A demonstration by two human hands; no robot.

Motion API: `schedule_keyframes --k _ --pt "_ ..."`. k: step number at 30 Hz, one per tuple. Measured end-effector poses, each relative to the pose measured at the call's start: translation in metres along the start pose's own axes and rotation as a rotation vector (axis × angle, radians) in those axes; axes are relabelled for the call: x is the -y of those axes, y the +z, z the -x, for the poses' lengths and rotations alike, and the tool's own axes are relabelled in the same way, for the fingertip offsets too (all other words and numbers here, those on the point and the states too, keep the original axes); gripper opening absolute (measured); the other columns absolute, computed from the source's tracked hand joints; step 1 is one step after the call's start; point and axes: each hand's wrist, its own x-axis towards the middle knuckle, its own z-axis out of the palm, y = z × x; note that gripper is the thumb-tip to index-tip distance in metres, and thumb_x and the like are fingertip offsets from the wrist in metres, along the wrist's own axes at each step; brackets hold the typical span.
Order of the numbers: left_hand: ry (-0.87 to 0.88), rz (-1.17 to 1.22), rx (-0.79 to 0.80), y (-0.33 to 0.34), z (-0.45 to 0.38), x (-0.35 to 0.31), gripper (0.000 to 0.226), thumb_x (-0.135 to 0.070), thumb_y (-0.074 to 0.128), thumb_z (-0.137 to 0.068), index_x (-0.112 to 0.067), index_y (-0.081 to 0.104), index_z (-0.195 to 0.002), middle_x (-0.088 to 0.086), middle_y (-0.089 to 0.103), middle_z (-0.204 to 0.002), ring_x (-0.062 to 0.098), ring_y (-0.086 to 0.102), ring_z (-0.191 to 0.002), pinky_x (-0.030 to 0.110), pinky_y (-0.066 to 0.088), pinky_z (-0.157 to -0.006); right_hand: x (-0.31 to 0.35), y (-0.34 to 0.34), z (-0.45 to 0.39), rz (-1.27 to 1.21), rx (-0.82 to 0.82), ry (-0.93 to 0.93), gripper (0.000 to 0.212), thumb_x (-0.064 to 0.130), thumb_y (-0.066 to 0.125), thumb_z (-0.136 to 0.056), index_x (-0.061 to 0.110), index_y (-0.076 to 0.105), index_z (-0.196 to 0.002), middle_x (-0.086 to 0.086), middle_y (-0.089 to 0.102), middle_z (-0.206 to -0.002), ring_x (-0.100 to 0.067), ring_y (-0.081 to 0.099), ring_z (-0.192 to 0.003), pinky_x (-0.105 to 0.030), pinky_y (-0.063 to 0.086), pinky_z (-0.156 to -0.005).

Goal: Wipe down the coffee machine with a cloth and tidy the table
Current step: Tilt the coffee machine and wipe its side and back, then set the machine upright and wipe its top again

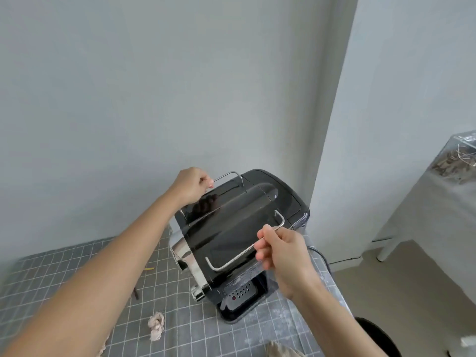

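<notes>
While both hands pinch the rails atop the machine [239, 228] on the table [77, 266], left hand [192, 188] at the far rail [228, 175], right hand [282, 249] at the near rail [244, 251], a jerk could tip it; no cloth is held.

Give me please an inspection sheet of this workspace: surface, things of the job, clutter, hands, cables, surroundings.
Surface: table under a grey checked cloth cover.
Job's things: black coffee machine near the far right corner, drip tray at its front; wiping cloth not identified for certain.
Clutter: crumpled tissue near the front left; small yellow scrap and dark stick left of the machine.
Hands: left hand grips the far wire rail; right hand pinches the near wire rail.
Cables: dark cable runs off the right table edge.
Surroundings: grey wall; covered stand at right; dark bin below.
</notes>
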Motion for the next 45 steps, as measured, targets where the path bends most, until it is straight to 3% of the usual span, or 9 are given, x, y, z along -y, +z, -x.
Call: schedule_keyframes --k 3,7,11,14,17,26,34,41,45 --pt "-0.125 0.113 0.013 -0.006 0.021 0.014 0.022 -0.016 0.053 -0.094 -0.010 0.068 -0.080 0.001 0.063 -0.067 0.013 0.054 -0.057 0.025 0.041 -0.061 0.022 -0.012 -0.021 0.155 0.018 -0.026 0.030 0.018 0.042 -0.104 0.006 0.057 -0.080 0.001 0.046 -0.051 -0.005 0.032 -0.031 -0.015 0.024 -0.032" --pt "-0.366 0.617 -0.007 -0.010 0.062 0.012 0.024 -0.006 0.049 -0.096 -0.004 0.060 -0.074 0.006 0.052 -0.060 0.008 0.045 -0.039 0.019 0.042 -0.038 0.050 -0.023 -0.060 0.372 0.038 -0.086 0.035 0.022 0.041 -0.103 0.011 0.056 -0.072 0.001 0.038 -0.050 -0.006 0.025 -0.031 -0.015 0.020 -0.031" --pt "-0.475 0.893 -0.016 -0.009 0.088 -0.001 0.019 -0.004 0.048 -0.097 0.000 0.058 -0.081 0.010 0.053 -0.066 0.007 0.055 -0.040 0.022 0.053 -0.044 0.071 -0.023 -0.104 0.606 0.044 -0.119 0.036 0.024 0.048 -0.096 0.014 0.057 -0.063 0.007 0.035 -0.039 -0.015 0.026 -0.040 -0.021 0.023 -0.040" --pt "-0.514 0.976 -0.037 -0.003 0.094 -0.008 0.018 -0.005 0.047 -0.097 0.001 0.058 -0.084 0.012 0.054 -0.070 0.010 0.060 -0.045 0.025 0.056 -0.047 0.082 -0.022 -0.122 0.726 0.070 -0.126 0.032 0.022 0.049 -0.093 0.014 0.056 -0.063 0.005 0.032 -0.043 -0.016 0.025 -0.043 -0.022 0.022 -0.043" --pt "-0.526 0.997 -0.053 0.002 0.095 -0.011 0.018 -0.005 0.048 -0.097 0.002 0.058 -0.084 0.012 0.055 -0.071 0.011 0.061 -0.047 0.025 0.056 -0.048 0.088 -0.022 -0.130 0.793 0.095 -0.136 0.031 0.021 0.048 -0.093 0.014 0.055 -0.063 0.002 0.031 -0.048 -0.015 0.023 -0.042 -0.021 0.020 -0.042" --pt "-0.539 0.947 -0.047 0.012 0.093 -0.013 0.016 -0.007 0.049 -0.097 0.002 0.058 -0.088 0.012 0.057 -0.073 0.009 0.061 -0.044 0.024 0.054 -0.047 0.079 -0.029 -0.136 0.801 0.096 -0.090 0.033 0.020 0.046 -0.094 0.014 0.055 -0.064 0.009 0.032 -0.033 -0.012 0.026 -0.034 -0.017 0.022 -0.034" --pt "-0.544 0.960 -0.049 0.012 0.092 -0.014 0.017 -0.006 0.049 -0.096 0.001 0.058 -0.084 0.012 0.055 -0.069 0.006 0.058 -0.039 0.023 0.053 -0.044 0.076 -0.033 -0.140 0.774 0.105 -0.070 0.033 0.019 0.044 -0.096 0.012 0.054 -0.065 0.009 0.032 -0.031 -0.010 0.024 -0.028 -0.014 0.021 -0.032" --pt "-0.546 0.917 -0.057 0.011 0.091 -0.016 0.017 -0.008 0.050 -0.096 0.001 0.060 -0.086 0.012 0.057 -0.070 0.007 0.060 -0.043 0.022 0.053 -0.045 0.076 -0.041 -0.132 0.791 0.120 -0.163 0.036 0.023 0.048 -0.097 0.010 0.063 -0.068 0.008 0.035 -0.035 -0.011 0.029 -0.031 -0.018 0.027 -0.036" --pt "-0.502 0.785 -0.200 0.020 0.095 -0.020 0.015 -0.007 0.051 -0.095 0.002 0.062 -0.092 0.010 0.059 -0.070 0.005 0.059 -0.041 0.021 0.051 -0.044 0.058 -0.060 -0.116 0.675 0.055 -0.283 0.030 0.025 0.049 -0.096 0.012 0.069 -0.078 -0.001 0.046 -0.049 -0.012 0.038 -0.036 -0.021 0.033 -0.039"
